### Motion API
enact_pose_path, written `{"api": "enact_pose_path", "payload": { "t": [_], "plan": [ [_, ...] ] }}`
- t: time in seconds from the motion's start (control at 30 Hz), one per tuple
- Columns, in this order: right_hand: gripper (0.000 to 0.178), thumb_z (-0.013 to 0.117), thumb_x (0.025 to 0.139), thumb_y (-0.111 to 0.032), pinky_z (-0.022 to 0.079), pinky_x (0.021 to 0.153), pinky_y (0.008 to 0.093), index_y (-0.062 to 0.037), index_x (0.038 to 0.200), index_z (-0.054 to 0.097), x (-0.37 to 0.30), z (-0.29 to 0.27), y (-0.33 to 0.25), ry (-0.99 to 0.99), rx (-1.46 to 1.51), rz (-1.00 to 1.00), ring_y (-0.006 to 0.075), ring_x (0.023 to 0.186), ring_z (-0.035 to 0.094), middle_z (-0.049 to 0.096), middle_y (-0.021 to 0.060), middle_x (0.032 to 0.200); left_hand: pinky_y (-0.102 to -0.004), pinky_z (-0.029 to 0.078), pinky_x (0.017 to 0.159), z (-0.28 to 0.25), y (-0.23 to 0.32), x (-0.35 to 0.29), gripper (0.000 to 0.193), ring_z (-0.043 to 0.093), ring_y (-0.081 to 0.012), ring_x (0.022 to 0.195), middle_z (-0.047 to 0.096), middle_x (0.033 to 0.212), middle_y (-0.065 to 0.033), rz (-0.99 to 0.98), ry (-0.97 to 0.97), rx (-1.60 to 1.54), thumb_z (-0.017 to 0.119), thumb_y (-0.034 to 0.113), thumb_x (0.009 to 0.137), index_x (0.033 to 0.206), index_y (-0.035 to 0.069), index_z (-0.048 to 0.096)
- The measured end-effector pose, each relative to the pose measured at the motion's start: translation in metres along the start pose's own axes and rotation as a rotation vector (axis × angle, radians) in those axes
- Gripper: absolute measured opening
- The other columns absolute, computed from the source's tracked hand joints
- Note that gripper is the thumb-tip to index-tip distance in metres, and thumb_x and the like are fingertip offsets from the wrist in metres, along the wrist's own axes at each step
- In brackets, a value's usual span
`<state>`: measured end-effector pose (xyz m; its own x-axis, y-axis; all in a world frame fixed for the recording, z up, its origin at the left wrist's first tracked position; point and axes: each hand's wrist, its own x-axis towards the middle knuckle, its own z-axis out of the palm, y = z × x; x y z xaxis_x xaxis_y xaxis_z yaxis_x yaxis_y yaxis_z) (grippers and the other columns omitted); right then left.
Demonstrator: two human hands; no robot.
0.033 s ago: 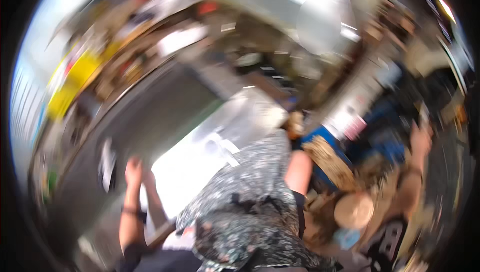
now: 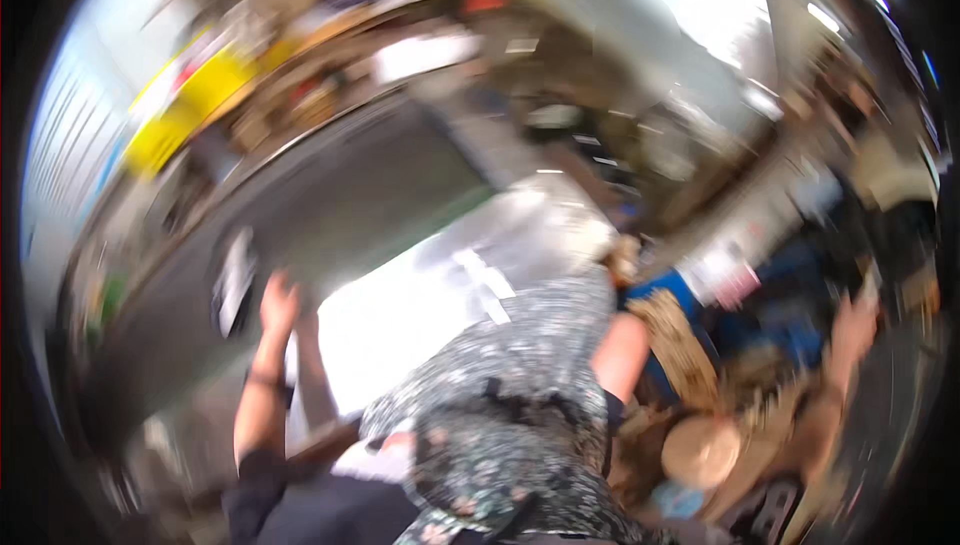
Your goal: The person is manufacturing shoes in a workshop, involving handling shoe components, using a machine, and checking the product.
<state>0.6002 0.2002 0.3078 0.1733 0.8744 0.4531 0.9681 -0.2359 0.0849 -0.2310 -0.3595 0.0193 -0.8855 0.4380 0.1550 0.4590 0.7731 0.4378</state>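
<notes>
My left hand [image 2: 279, 307] is raised over the left side of a dark grey work surface [image 2: 350, 185]. It is empty, its thumb apart from the fingers. Close beside it on that surface lies a slim white and black object [image 2: 235, 283], too blurred to name. To its right a bright, shiny white sheet [image 2: 385, 330] reaches up to the flowered apron [image 2: 500, 375] on my lap. Far out to the right, my right hand [image 2: 852, 333] is closed round a small pale object [image 2: 871, 287] whose kind the blur hides.
Near my right arm are a round wooden stool top [image 2: 702, 451], a rough wooden board [image 2: 676, 347] and a blue container [image 2: 665, 295]. A yellow crate [image 2: 195, 110] stands at the far left. Clutter lines the back behind the work surface.
The whole view has turned, shifting the back of the scene rightward. My left hand sits slightly higher in view, its fingers looser; my right hand sits lower and farther right.
</notes>
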Motion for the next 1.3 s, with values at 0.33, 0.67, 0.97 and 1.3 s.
{"api": "enact_pose_path", "payload": {
  "t": [0.33, 0.67, 0.97, 1.3],
  "plan": [
    [0.037, 0.049, 0.102, -0.025, 0.047, 0.094, 0.0398, 0.0021, 0.124, 0.061, -0.344, 0.175, -0.130, -0.364, 0.677, -0.478, 0.0334, 0.111, 0.060, 0.063, 0.0174, 0.122, -0.0395, 0.044, 0.103, -0.106, -0.138, 0.035, 0.098, 0.055, -0.0340, 0.124, 0.056, 0.134, -0.0232, -0.670, -0.021, -0.244, 0.084, 0.047, 0.066, 0.141, 0.000, 0.042],
    [0.030, 0.054, 0.100, -0.019, 0.050, 0.083, 0.0313, 0.0042, 0.116, 0.064, -0.285, 0.108, -0.208, -0.662, 1.017, -0.403, 0.0187, 0.095, 0.064, 0.069, 0.0102, 0.109, -0.0341, 0.053, 0.078, -0.079, 0.000, 0.014, 0.062, 0.069, -0.0239, 0.085, 0.070, 0.097, -0.0192, -0.611, -0.124, -0.462, 0.081, 0.038, 0.076, 0.108, -0.010, 0.059],
    [0.044, 0.058, 0.097, -0.012, 0.043, 0.097, 0.0276, -0.0013, 0.139, 0.051, -0.312, -0.054, -0.370, -0.829, 1.913, -0.485, 0.0152, 0.112, 0.058, 0.062, 0.0120, 0.129, -0.0321, 0.048, 0.094, -0.033, 0.228, -0.115, 0.073, 0.063, -0.0222, 0.107, 0.065, 0.119, -0.0120, 0.308, -0.766, -0.938, 0.084, 0.023, 0.075, 0.133, -0.005, 0.050],
    [0.058, 0.081, 0.066, -0.036, 0.057, 0.085, 0.0408, -0.0050, 0.112, 0.064, -0.385, -0.102, -0.208, 0.022, 1.106, -1.001, 0.0374, 0.101, 0.066, 0.062, 0.0214, 0.123, -0.0326, 0.045, 0.098, 0.014, 0.400, -0.163, 0.053, 0.057, -0.0173, 0.112, 0.061, 0.121, -0.0097, 0.770, -1.320, -1.261, 0.064, 0.035, 0.094, 0.133, 0.003, 0.048]
  ]
}}
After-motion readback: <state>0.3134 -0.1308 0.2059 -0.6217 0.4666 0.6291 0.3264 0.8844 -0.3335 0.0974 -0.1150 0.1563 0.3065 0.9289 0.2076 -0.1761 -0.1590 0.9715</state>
